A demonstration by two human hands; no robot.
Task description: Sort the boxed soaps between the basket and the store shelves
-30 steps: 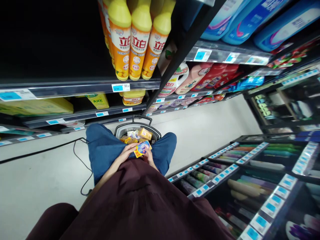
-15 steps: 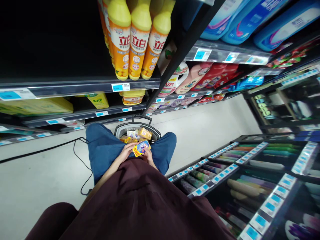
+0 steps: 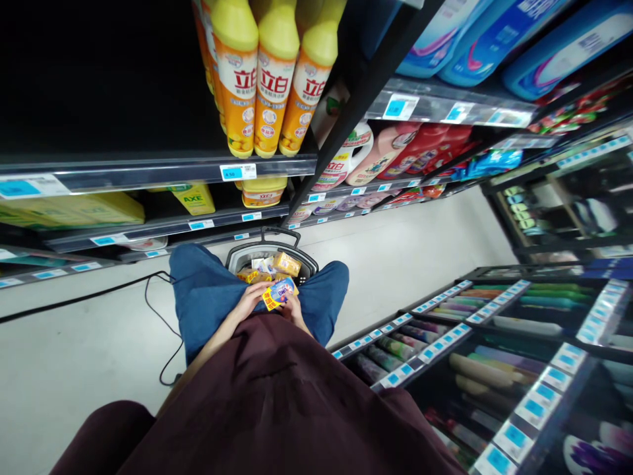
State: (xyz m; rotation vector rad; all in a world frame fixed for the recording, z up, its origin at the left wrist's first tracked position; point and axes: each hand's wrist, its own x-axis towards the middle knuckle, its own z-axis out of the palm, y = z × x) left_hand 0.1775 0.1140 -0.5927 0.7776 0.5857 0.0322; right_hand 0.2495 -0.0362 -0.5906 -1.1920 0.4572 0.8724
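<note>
- Far left of the frame, above the middle: a row of yellow boxes (image 3: pixel 93 210) lies on a dark shelf.
- Left side, mid-height: a black cable (image 3: pixel 99 298) runs over the pale floor (image 3: pixel 64 356) towards the blue trouser leg (image 3: pixel 198 284).
- Left of centre: the left hand (image 3: pixel 248 300) reaches in, its fingers pressed against the left end of a blue-and-yellow package; the thumb's place cannot be told.
- Top, left of centre: three yellow-and-orange bottles (image 3: pixel 268 95) stand side by side on a shelf.
- Centre: a grey basket (image 3: pixel 267 245) sits between the knees, with several small packs (image 3: pixel 287 264) inside, mostly yellow.
- Centre, just below the basket's opening: the blue-and-yellow package (image 3: pixel 279 292) is held tilted between both hands, printed face up.
- Just right of it: the right hand (image 3: pixel 293 307) grips the package's lower right edge, fingers partly hidden beneath.
- Upper right: big blue bottles (image 3: pixel 482 43) lean along another shelf.
</note>
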